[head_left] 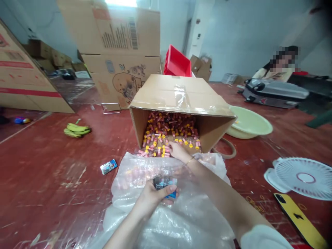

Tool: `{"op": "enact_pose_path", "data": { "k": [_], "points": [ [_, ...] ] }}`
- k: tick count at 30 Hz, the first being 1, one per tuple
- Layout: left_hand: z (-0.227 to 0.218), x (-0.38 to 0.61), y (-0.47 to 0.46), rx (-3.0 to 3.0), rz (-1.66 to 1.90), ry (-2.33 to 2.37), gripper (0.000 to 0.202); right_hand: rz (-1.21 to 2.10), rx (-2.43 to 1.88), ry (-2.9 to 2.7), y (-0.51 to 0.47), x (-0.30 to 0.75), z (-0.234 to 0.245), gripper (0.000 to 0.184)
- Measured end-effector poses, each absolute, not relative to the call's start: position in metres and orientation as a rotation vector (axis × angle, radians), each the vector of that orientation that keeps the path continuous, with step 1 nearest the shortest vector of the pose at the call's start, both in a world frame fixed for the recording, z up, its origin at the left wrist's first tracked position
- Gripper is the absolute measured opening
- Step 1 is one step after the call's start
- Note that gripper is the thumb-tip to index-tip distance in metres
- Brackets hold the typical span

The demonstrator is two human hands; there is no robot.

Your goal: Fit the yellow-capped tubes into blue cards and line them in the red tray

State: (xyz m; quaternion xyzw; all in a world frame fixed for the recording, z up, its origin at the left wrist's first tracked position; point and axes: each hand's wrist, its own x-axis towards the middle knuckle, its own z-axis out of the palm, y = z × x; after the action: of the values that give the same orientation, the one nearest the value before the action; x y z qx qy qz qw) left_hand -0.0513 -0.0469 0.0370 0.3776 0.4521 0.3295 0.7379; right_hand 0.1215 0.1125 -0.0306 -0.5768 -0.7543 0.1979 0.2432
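Note:
My left hand (163, 192) is closed around a small blue and black printed packet (164, 183), above a sheet of clear plastic (129, 204). My right hand (177, 150) reaches to the mouth of a cardboard box (178, 91) lying on its side. Its fingers are bent down among small pink tubes with yellow caps (159, 150); whether a tube is pinched in them is hidden. Many more tubes are heaped deeper in the box, and some lie loose along its front edge. A similar blue packet (109, 166) rests on the red floor to the left.
Left on the floor are bananas (77, 130); behind stand tall cartons (119, 38) and a red bin (178, 62). Right of the box are a pale green basin (250, 122), a white slatted round lid (306, 178) and a yellow phone (298, 218). A person sits beyond a grey suitcase (276, 93).

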Motion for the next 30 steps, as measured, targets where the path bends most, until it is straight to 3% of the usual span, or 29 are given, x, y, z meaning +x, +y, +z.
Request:
{"op": "enact_pose_path", "data": {
  "k": [3,7,12,17,26,30],
  "points": [
    [0.033,-0.048,-0.042,0.776,0.796,0.995,0.045,0.582,-1.595,-2.095,0.128,0.104,-0.038,0.021],
    [0.029,-0.045,-0.037,0.733,0.802,0.995,0.041,0.679,-1.568,-2.07,0.12,0.117,-0.036,0.018],
    [0.026,-0.042,-0.034,0.712,0.732,0.958,0.039,0.764,-1.483,-1.851,0.078,0.153,-0.008,0.041],
    [0.024,-0.032,-0.035,0.782,0.702,0.939,0.033,1.065,-1.047,-1.552,0.01,0.167,0.041,0.029],
    [0.027,-0.022,-0.036,0.81,0.719,0.913,0.031,0.752,-1.041,-1.803,-0.026,0.163,0.068,0.024],
    [0.028,-0.023,-0.038,0.834,0.73,0.917,0.031,1.073,-1.017,-1.653,-0.022,0.16,0.064,0.023]
  ]
}}
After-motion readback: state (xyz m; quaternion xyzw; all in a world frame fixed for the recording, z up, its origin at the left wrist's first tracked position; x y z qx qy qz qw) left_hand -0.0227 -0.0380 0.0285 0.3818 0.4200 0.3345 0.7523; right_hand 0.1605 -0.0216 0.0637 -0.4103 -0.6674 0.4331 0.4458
